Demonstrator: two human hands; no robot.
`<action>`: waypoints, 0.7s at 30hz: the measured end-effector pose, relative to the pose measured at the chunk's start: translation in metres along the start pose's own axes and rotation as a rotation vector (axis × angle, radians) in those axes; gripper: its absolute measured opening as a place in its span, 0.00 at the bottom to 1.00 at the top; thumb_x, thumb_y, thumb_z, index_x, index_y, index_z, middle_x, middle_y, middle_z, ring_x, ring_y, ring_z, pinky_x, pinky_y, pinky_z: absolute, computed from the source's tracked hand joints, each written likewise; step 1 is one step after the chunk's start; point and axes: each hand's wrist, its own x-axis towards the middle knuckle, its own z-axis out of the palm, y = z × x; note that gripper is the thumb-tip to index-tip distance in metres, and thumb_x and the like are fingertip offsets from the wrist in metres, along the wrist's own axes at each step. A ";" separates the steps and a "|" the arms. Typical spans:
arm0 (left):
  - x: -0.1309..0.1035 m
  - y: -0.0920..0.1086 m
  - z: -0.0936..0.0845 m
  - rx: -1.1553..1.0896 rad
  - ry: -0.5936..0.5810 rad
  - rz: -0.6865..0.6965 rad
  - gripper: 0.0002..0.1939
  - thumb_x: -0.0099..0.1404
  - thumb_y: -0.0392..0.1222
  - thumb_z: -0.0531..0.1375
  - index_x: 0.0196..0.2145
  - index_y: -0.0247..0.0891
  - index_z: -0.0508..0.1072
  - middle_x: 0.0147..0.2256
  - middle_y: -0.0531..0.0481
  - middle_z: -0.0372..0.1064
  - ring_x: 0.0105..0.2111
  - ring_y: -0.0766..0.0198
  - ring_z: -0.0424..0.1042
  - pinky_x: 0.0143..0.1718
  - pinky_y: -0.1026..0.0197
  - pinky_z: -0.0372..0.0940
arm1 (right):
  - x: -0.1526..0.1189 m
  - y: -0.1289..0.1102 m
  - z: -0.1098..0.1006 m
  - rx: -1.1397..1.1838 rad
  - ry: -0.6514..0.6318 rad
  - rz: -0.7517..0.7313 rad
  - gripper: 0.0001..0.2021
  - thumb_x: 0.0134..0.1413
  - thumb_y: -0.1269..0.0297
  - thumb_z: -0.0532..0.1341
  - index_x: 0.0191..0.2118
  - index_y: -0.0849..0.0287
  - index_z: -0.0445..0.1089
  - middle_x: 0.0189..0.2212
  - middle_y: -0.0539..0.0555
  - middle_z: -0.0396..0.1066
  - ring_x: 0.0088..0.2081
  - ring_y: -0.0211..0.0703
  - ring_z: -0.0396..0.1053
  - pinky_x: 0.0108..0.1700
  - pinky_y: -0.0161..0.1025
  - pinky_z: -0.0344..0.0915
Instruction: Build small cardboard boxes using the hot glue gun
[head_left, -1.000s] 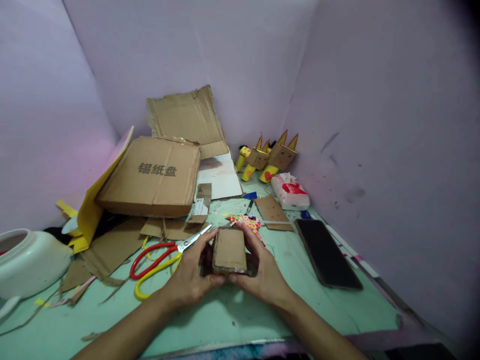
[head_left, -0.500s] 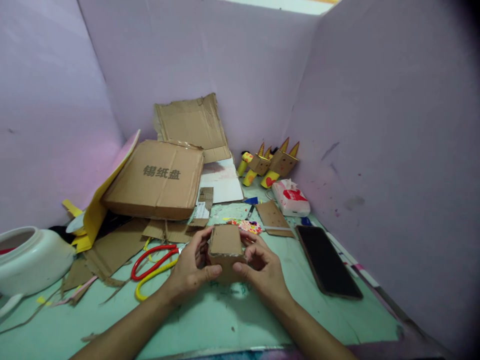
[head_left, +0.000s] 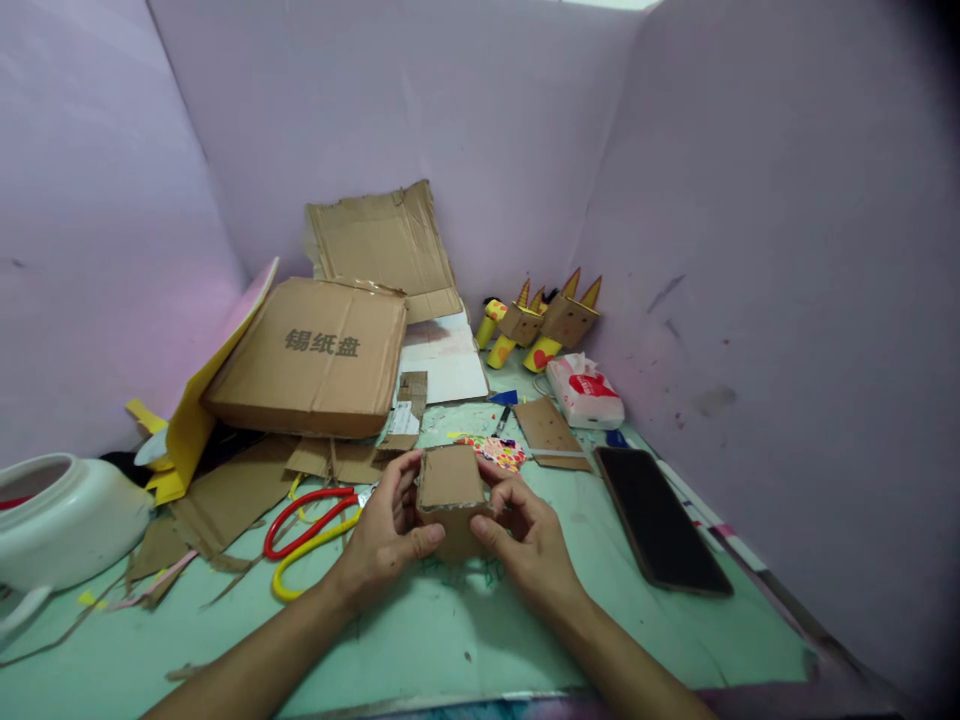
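Between my two hands is a small brown cardboard box [head_left: 452,478], its top face towards me and its cut edges rough. My left hand [head_left: 391,525] grips its left side, thumb on the near face. On the right side, my right hand [head_left: 525,525] holds it with the thumb at the near corner and the fingers curled behind. Scissors [head_left: 311,525] with one red and one yellow handle lie beside my left hand, their blades mostly hidden by it. A patterned colourful piece [head_left: 495,452] lies just beyond the box.
A large cardboard box [head_left: 307,355] leans at the back left above cardboard scraps [head_left: 225,495]. A white pot [head_left: 71,520] stands at far left. To the right are a phone [head_left: 660,520], a tissue pack [head_left: 586,390], a cardboard piece [head_left: 550,432] and horned cardboard figures [head_left: 566,320].
The view has shifted slightly. Both hands keep nearly the same hold on the small cardboard box, with no other clear movement.
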 end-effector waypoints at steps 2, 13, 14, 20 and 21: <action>0.000 -0.001 0.001 0.046 0.027 0.027 0.44 0.49 0.51 0.69 0.57 0.38 0.52 0.59 0.34 0.56 0.58 0.45 0.59 0.55 0.51 0.61 | 0.000 0.000 0.001 0.096 0.003 0.035 0.13 0.44 0.61 0.66 0.27 0.55 0.59 0.56 0.64 0.66 0.56 0.57 0.65 0.49 0.51 0.66; -0.005 0.005 0.005 0.472 0.152 0.050 0.46 0.49 0.50 0.69 0.60 0.35 0.54 0.46 0.39 0.68 0.43 0.48 0.70 0.42 0.52 0.67 | 0.003 0.004 0.003 0.249 0.030 0.026 0.20 0.36 0.56 0.72 0.28 0.54 0.59 0.51 0.63 0.72 0.51 0.55 0.70 0.45 0.46 0.68; -0.005 0.007 0.007 0.517 0.172 0.032 0.46 0.48 0.50 0.69 0.60 0.34 0.55 0.43 0.40 0.70 0.40 0.48 0.71 0.39 0.51 0.68 | 0.004 0.003 0.004 0.259 0.028 0.030 0.21 0.37 0.54 0.71 0.27 0.54 0.58 0.50 0.62 0.72 0.49 0.54 0.71 0.44 0.45 0.69; -0.003 0.017 0.010 0.775 0.221 0.227 0.44 0.50 0.59 0.65 0.58 0.33 0.60 0.52 0.36 0.66 0.51 0.42 0.65 0.53 0.45 0.59 | 0.007 0.002 0.006 0.289 0.114 0.167 0.23 0.39 0.46 0.68 0.23 0.54 0.56 0.22 0.47 0.71 0.23 0.39 0.68 0.25 0.33 0.64; -0.003 0.017 0.009 0.797 0.192 0.294 0.42 0.53 0.61 0.62 0.58 0.33 0.61 0.54 0.35 0.64 0.53 0.42 0.63 0.55 0.44 0.56 | 0.008 0.002 0.007 0.306 0.118 0.191 0.22 0.41 0.45 0.67 0.24 0.54 0.57 0.18 0.45 0.68 0.20 0.37 0.65 0.22 0.33 0.62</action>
